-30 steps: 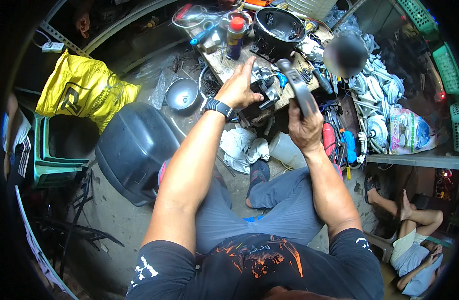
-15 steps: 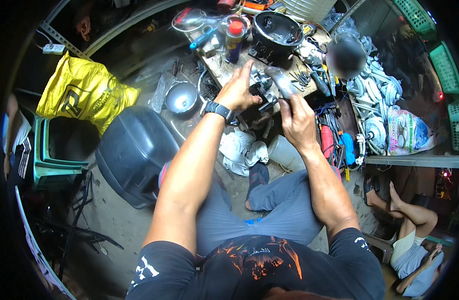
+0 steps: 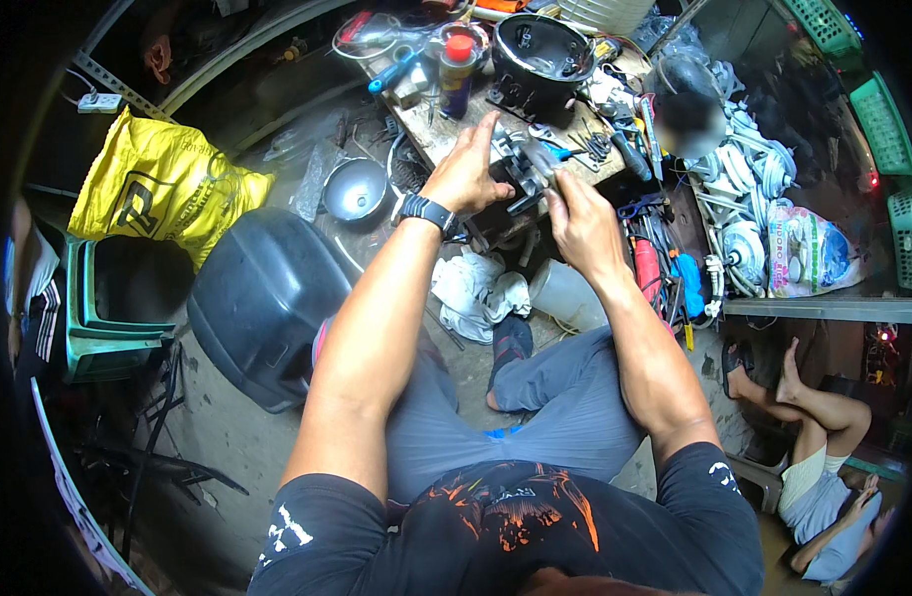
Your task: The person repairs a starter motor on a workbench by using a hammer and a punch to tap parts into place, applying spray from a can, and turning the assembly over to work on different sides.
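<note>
A low, scarred wooden workbench (image 3: 446,139) is standing at the front of a cramped, dim workshop with a dusty concrete floor, and clutter is crowding in on every side. To the person's left, one yellow plastic sack (image 3: 163,184) is slumping against a metal rail, one stack of green plastic chairs (image 3: 103,318) is sitting below it, one large dark domed shell (image 3: 262,303) is lying on the floor, and one shiny metal bowl (image 3: 357,189) is resting beside the bench. On the bench, one black round housing (image 3: 540,55) is standing near the back with one red-capped spray can (image 3: 456,70) just beside it, among loose tools too jumbled to count. One crumpled white rag (image 3: 476,293) is lying on the floor under the person's arms. To the right, another person's bare legs (image 3: 809,402) are stretching out beside a shelf. The thing in hand is a small dark metal mechanical part (image 3: 521,169), blocky, with pale metal pieces on top, sitting at the near edge of the bench between both hands. The left hand (image 3: 466,174), wearing a black watch, is pressing against its left side with fingers spread wide and straight. The right hand (image 3: 575,219) is pinching narrowly at something on the part's right side; what it is gripping is too small to tell.
</note>
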A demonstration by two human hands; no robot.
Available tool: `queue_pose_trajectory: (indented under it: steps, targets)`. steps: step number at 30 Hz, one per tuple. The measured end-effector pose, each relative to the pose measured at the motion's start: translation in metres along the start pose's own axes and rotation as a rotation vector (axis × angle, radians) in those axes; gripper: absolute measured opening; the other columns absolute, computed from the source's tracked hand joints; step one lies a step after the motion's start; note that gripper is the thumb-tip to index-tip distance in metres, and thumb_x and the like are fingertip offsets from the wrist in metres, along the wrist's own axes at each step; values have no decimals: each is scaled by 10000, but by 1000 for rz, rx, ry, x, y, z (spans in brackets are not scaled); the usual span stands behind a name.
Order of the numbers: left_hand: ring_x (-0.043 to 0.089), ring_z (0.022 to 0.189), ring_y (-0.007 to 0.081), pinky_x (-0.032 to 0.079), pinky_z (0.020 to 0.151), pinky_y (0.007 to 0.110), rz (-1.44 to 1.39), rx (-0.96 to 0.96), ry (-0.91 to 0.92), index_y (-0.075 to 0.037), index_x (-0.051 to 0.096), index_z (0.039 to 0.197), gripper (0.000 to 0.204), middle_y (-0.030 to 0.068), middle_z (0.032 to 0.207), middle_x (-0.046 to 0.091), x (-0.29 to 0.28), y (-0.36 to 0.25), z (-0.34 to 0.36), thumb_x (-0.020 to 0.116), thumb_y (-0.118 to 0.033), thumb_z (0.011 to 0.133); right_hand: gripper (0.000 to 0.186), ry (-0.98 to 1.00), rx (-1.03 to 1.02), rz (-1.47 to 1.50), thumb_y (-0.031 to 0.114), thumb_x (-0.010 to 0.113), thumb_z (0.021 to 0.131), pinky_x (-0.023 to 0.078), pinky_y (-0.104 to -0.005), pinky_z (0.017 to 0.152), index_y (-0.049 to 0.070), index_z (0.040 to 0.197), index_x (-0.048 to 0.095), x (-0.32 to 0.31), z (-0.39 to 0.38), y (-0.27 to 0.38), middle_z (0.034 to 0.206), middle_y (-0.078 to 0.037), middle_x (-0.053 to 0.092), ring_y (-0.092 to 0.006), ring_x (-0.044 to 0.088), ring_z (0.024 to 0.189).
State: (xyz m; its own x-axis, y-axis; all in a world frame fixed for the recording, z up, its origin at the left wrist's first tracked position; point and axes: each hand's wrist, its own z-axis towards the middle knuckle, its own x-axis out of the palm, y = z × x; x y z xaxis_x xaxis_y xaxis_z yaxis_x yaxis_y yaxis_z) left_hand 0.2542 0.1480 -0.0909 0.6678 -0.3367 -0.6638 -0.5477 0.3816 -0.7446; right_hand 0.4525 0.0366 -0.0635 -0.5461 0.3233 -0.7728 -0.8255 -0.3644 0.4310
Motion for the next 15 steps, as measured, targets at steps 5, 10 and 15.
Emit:
queue_pose_trajectory:
  steps: [5, 10, 15]
  targets:
    - [400, 1459, 449, 341, 1220, 447, -24, 0, -1, -41, 194, 1610, 1205, 328, 1544, 407, -1, 0, 2, 942, -241, 686, 386, -263, -33, 125, 53, 656, 975, 573, -442, 802, -20, 1345, 574, -17, 3, 29, 1086, -240, 696, -429, 703, 955]
    - [407, 1453, 452, 350, 1212, 452, -23, -9, -41, -31, 199, 1604, 1204, 334, 1534, 416, 1, 5, 4, 944, -253, 684, 379, 15, -1, -9, 64, 662, 974, 578, -432, 791, 1, 1338, 577, 2, 8, 2, 1071, -229, 695, -419, 707, 940]
    - [420, 1443, 456, 364, 1203, 444, 1, 2, -2, -29, 198, 1605, 1207, 338, 1532, 415, 0, 1, 2, 943, -243, 679, 369, -331, -114, 99, 55, 664, 969, 578, -431, 802, -17, 1322, 586, -13, 5, 27, 1094, -246, 686, -418, 707, 942]
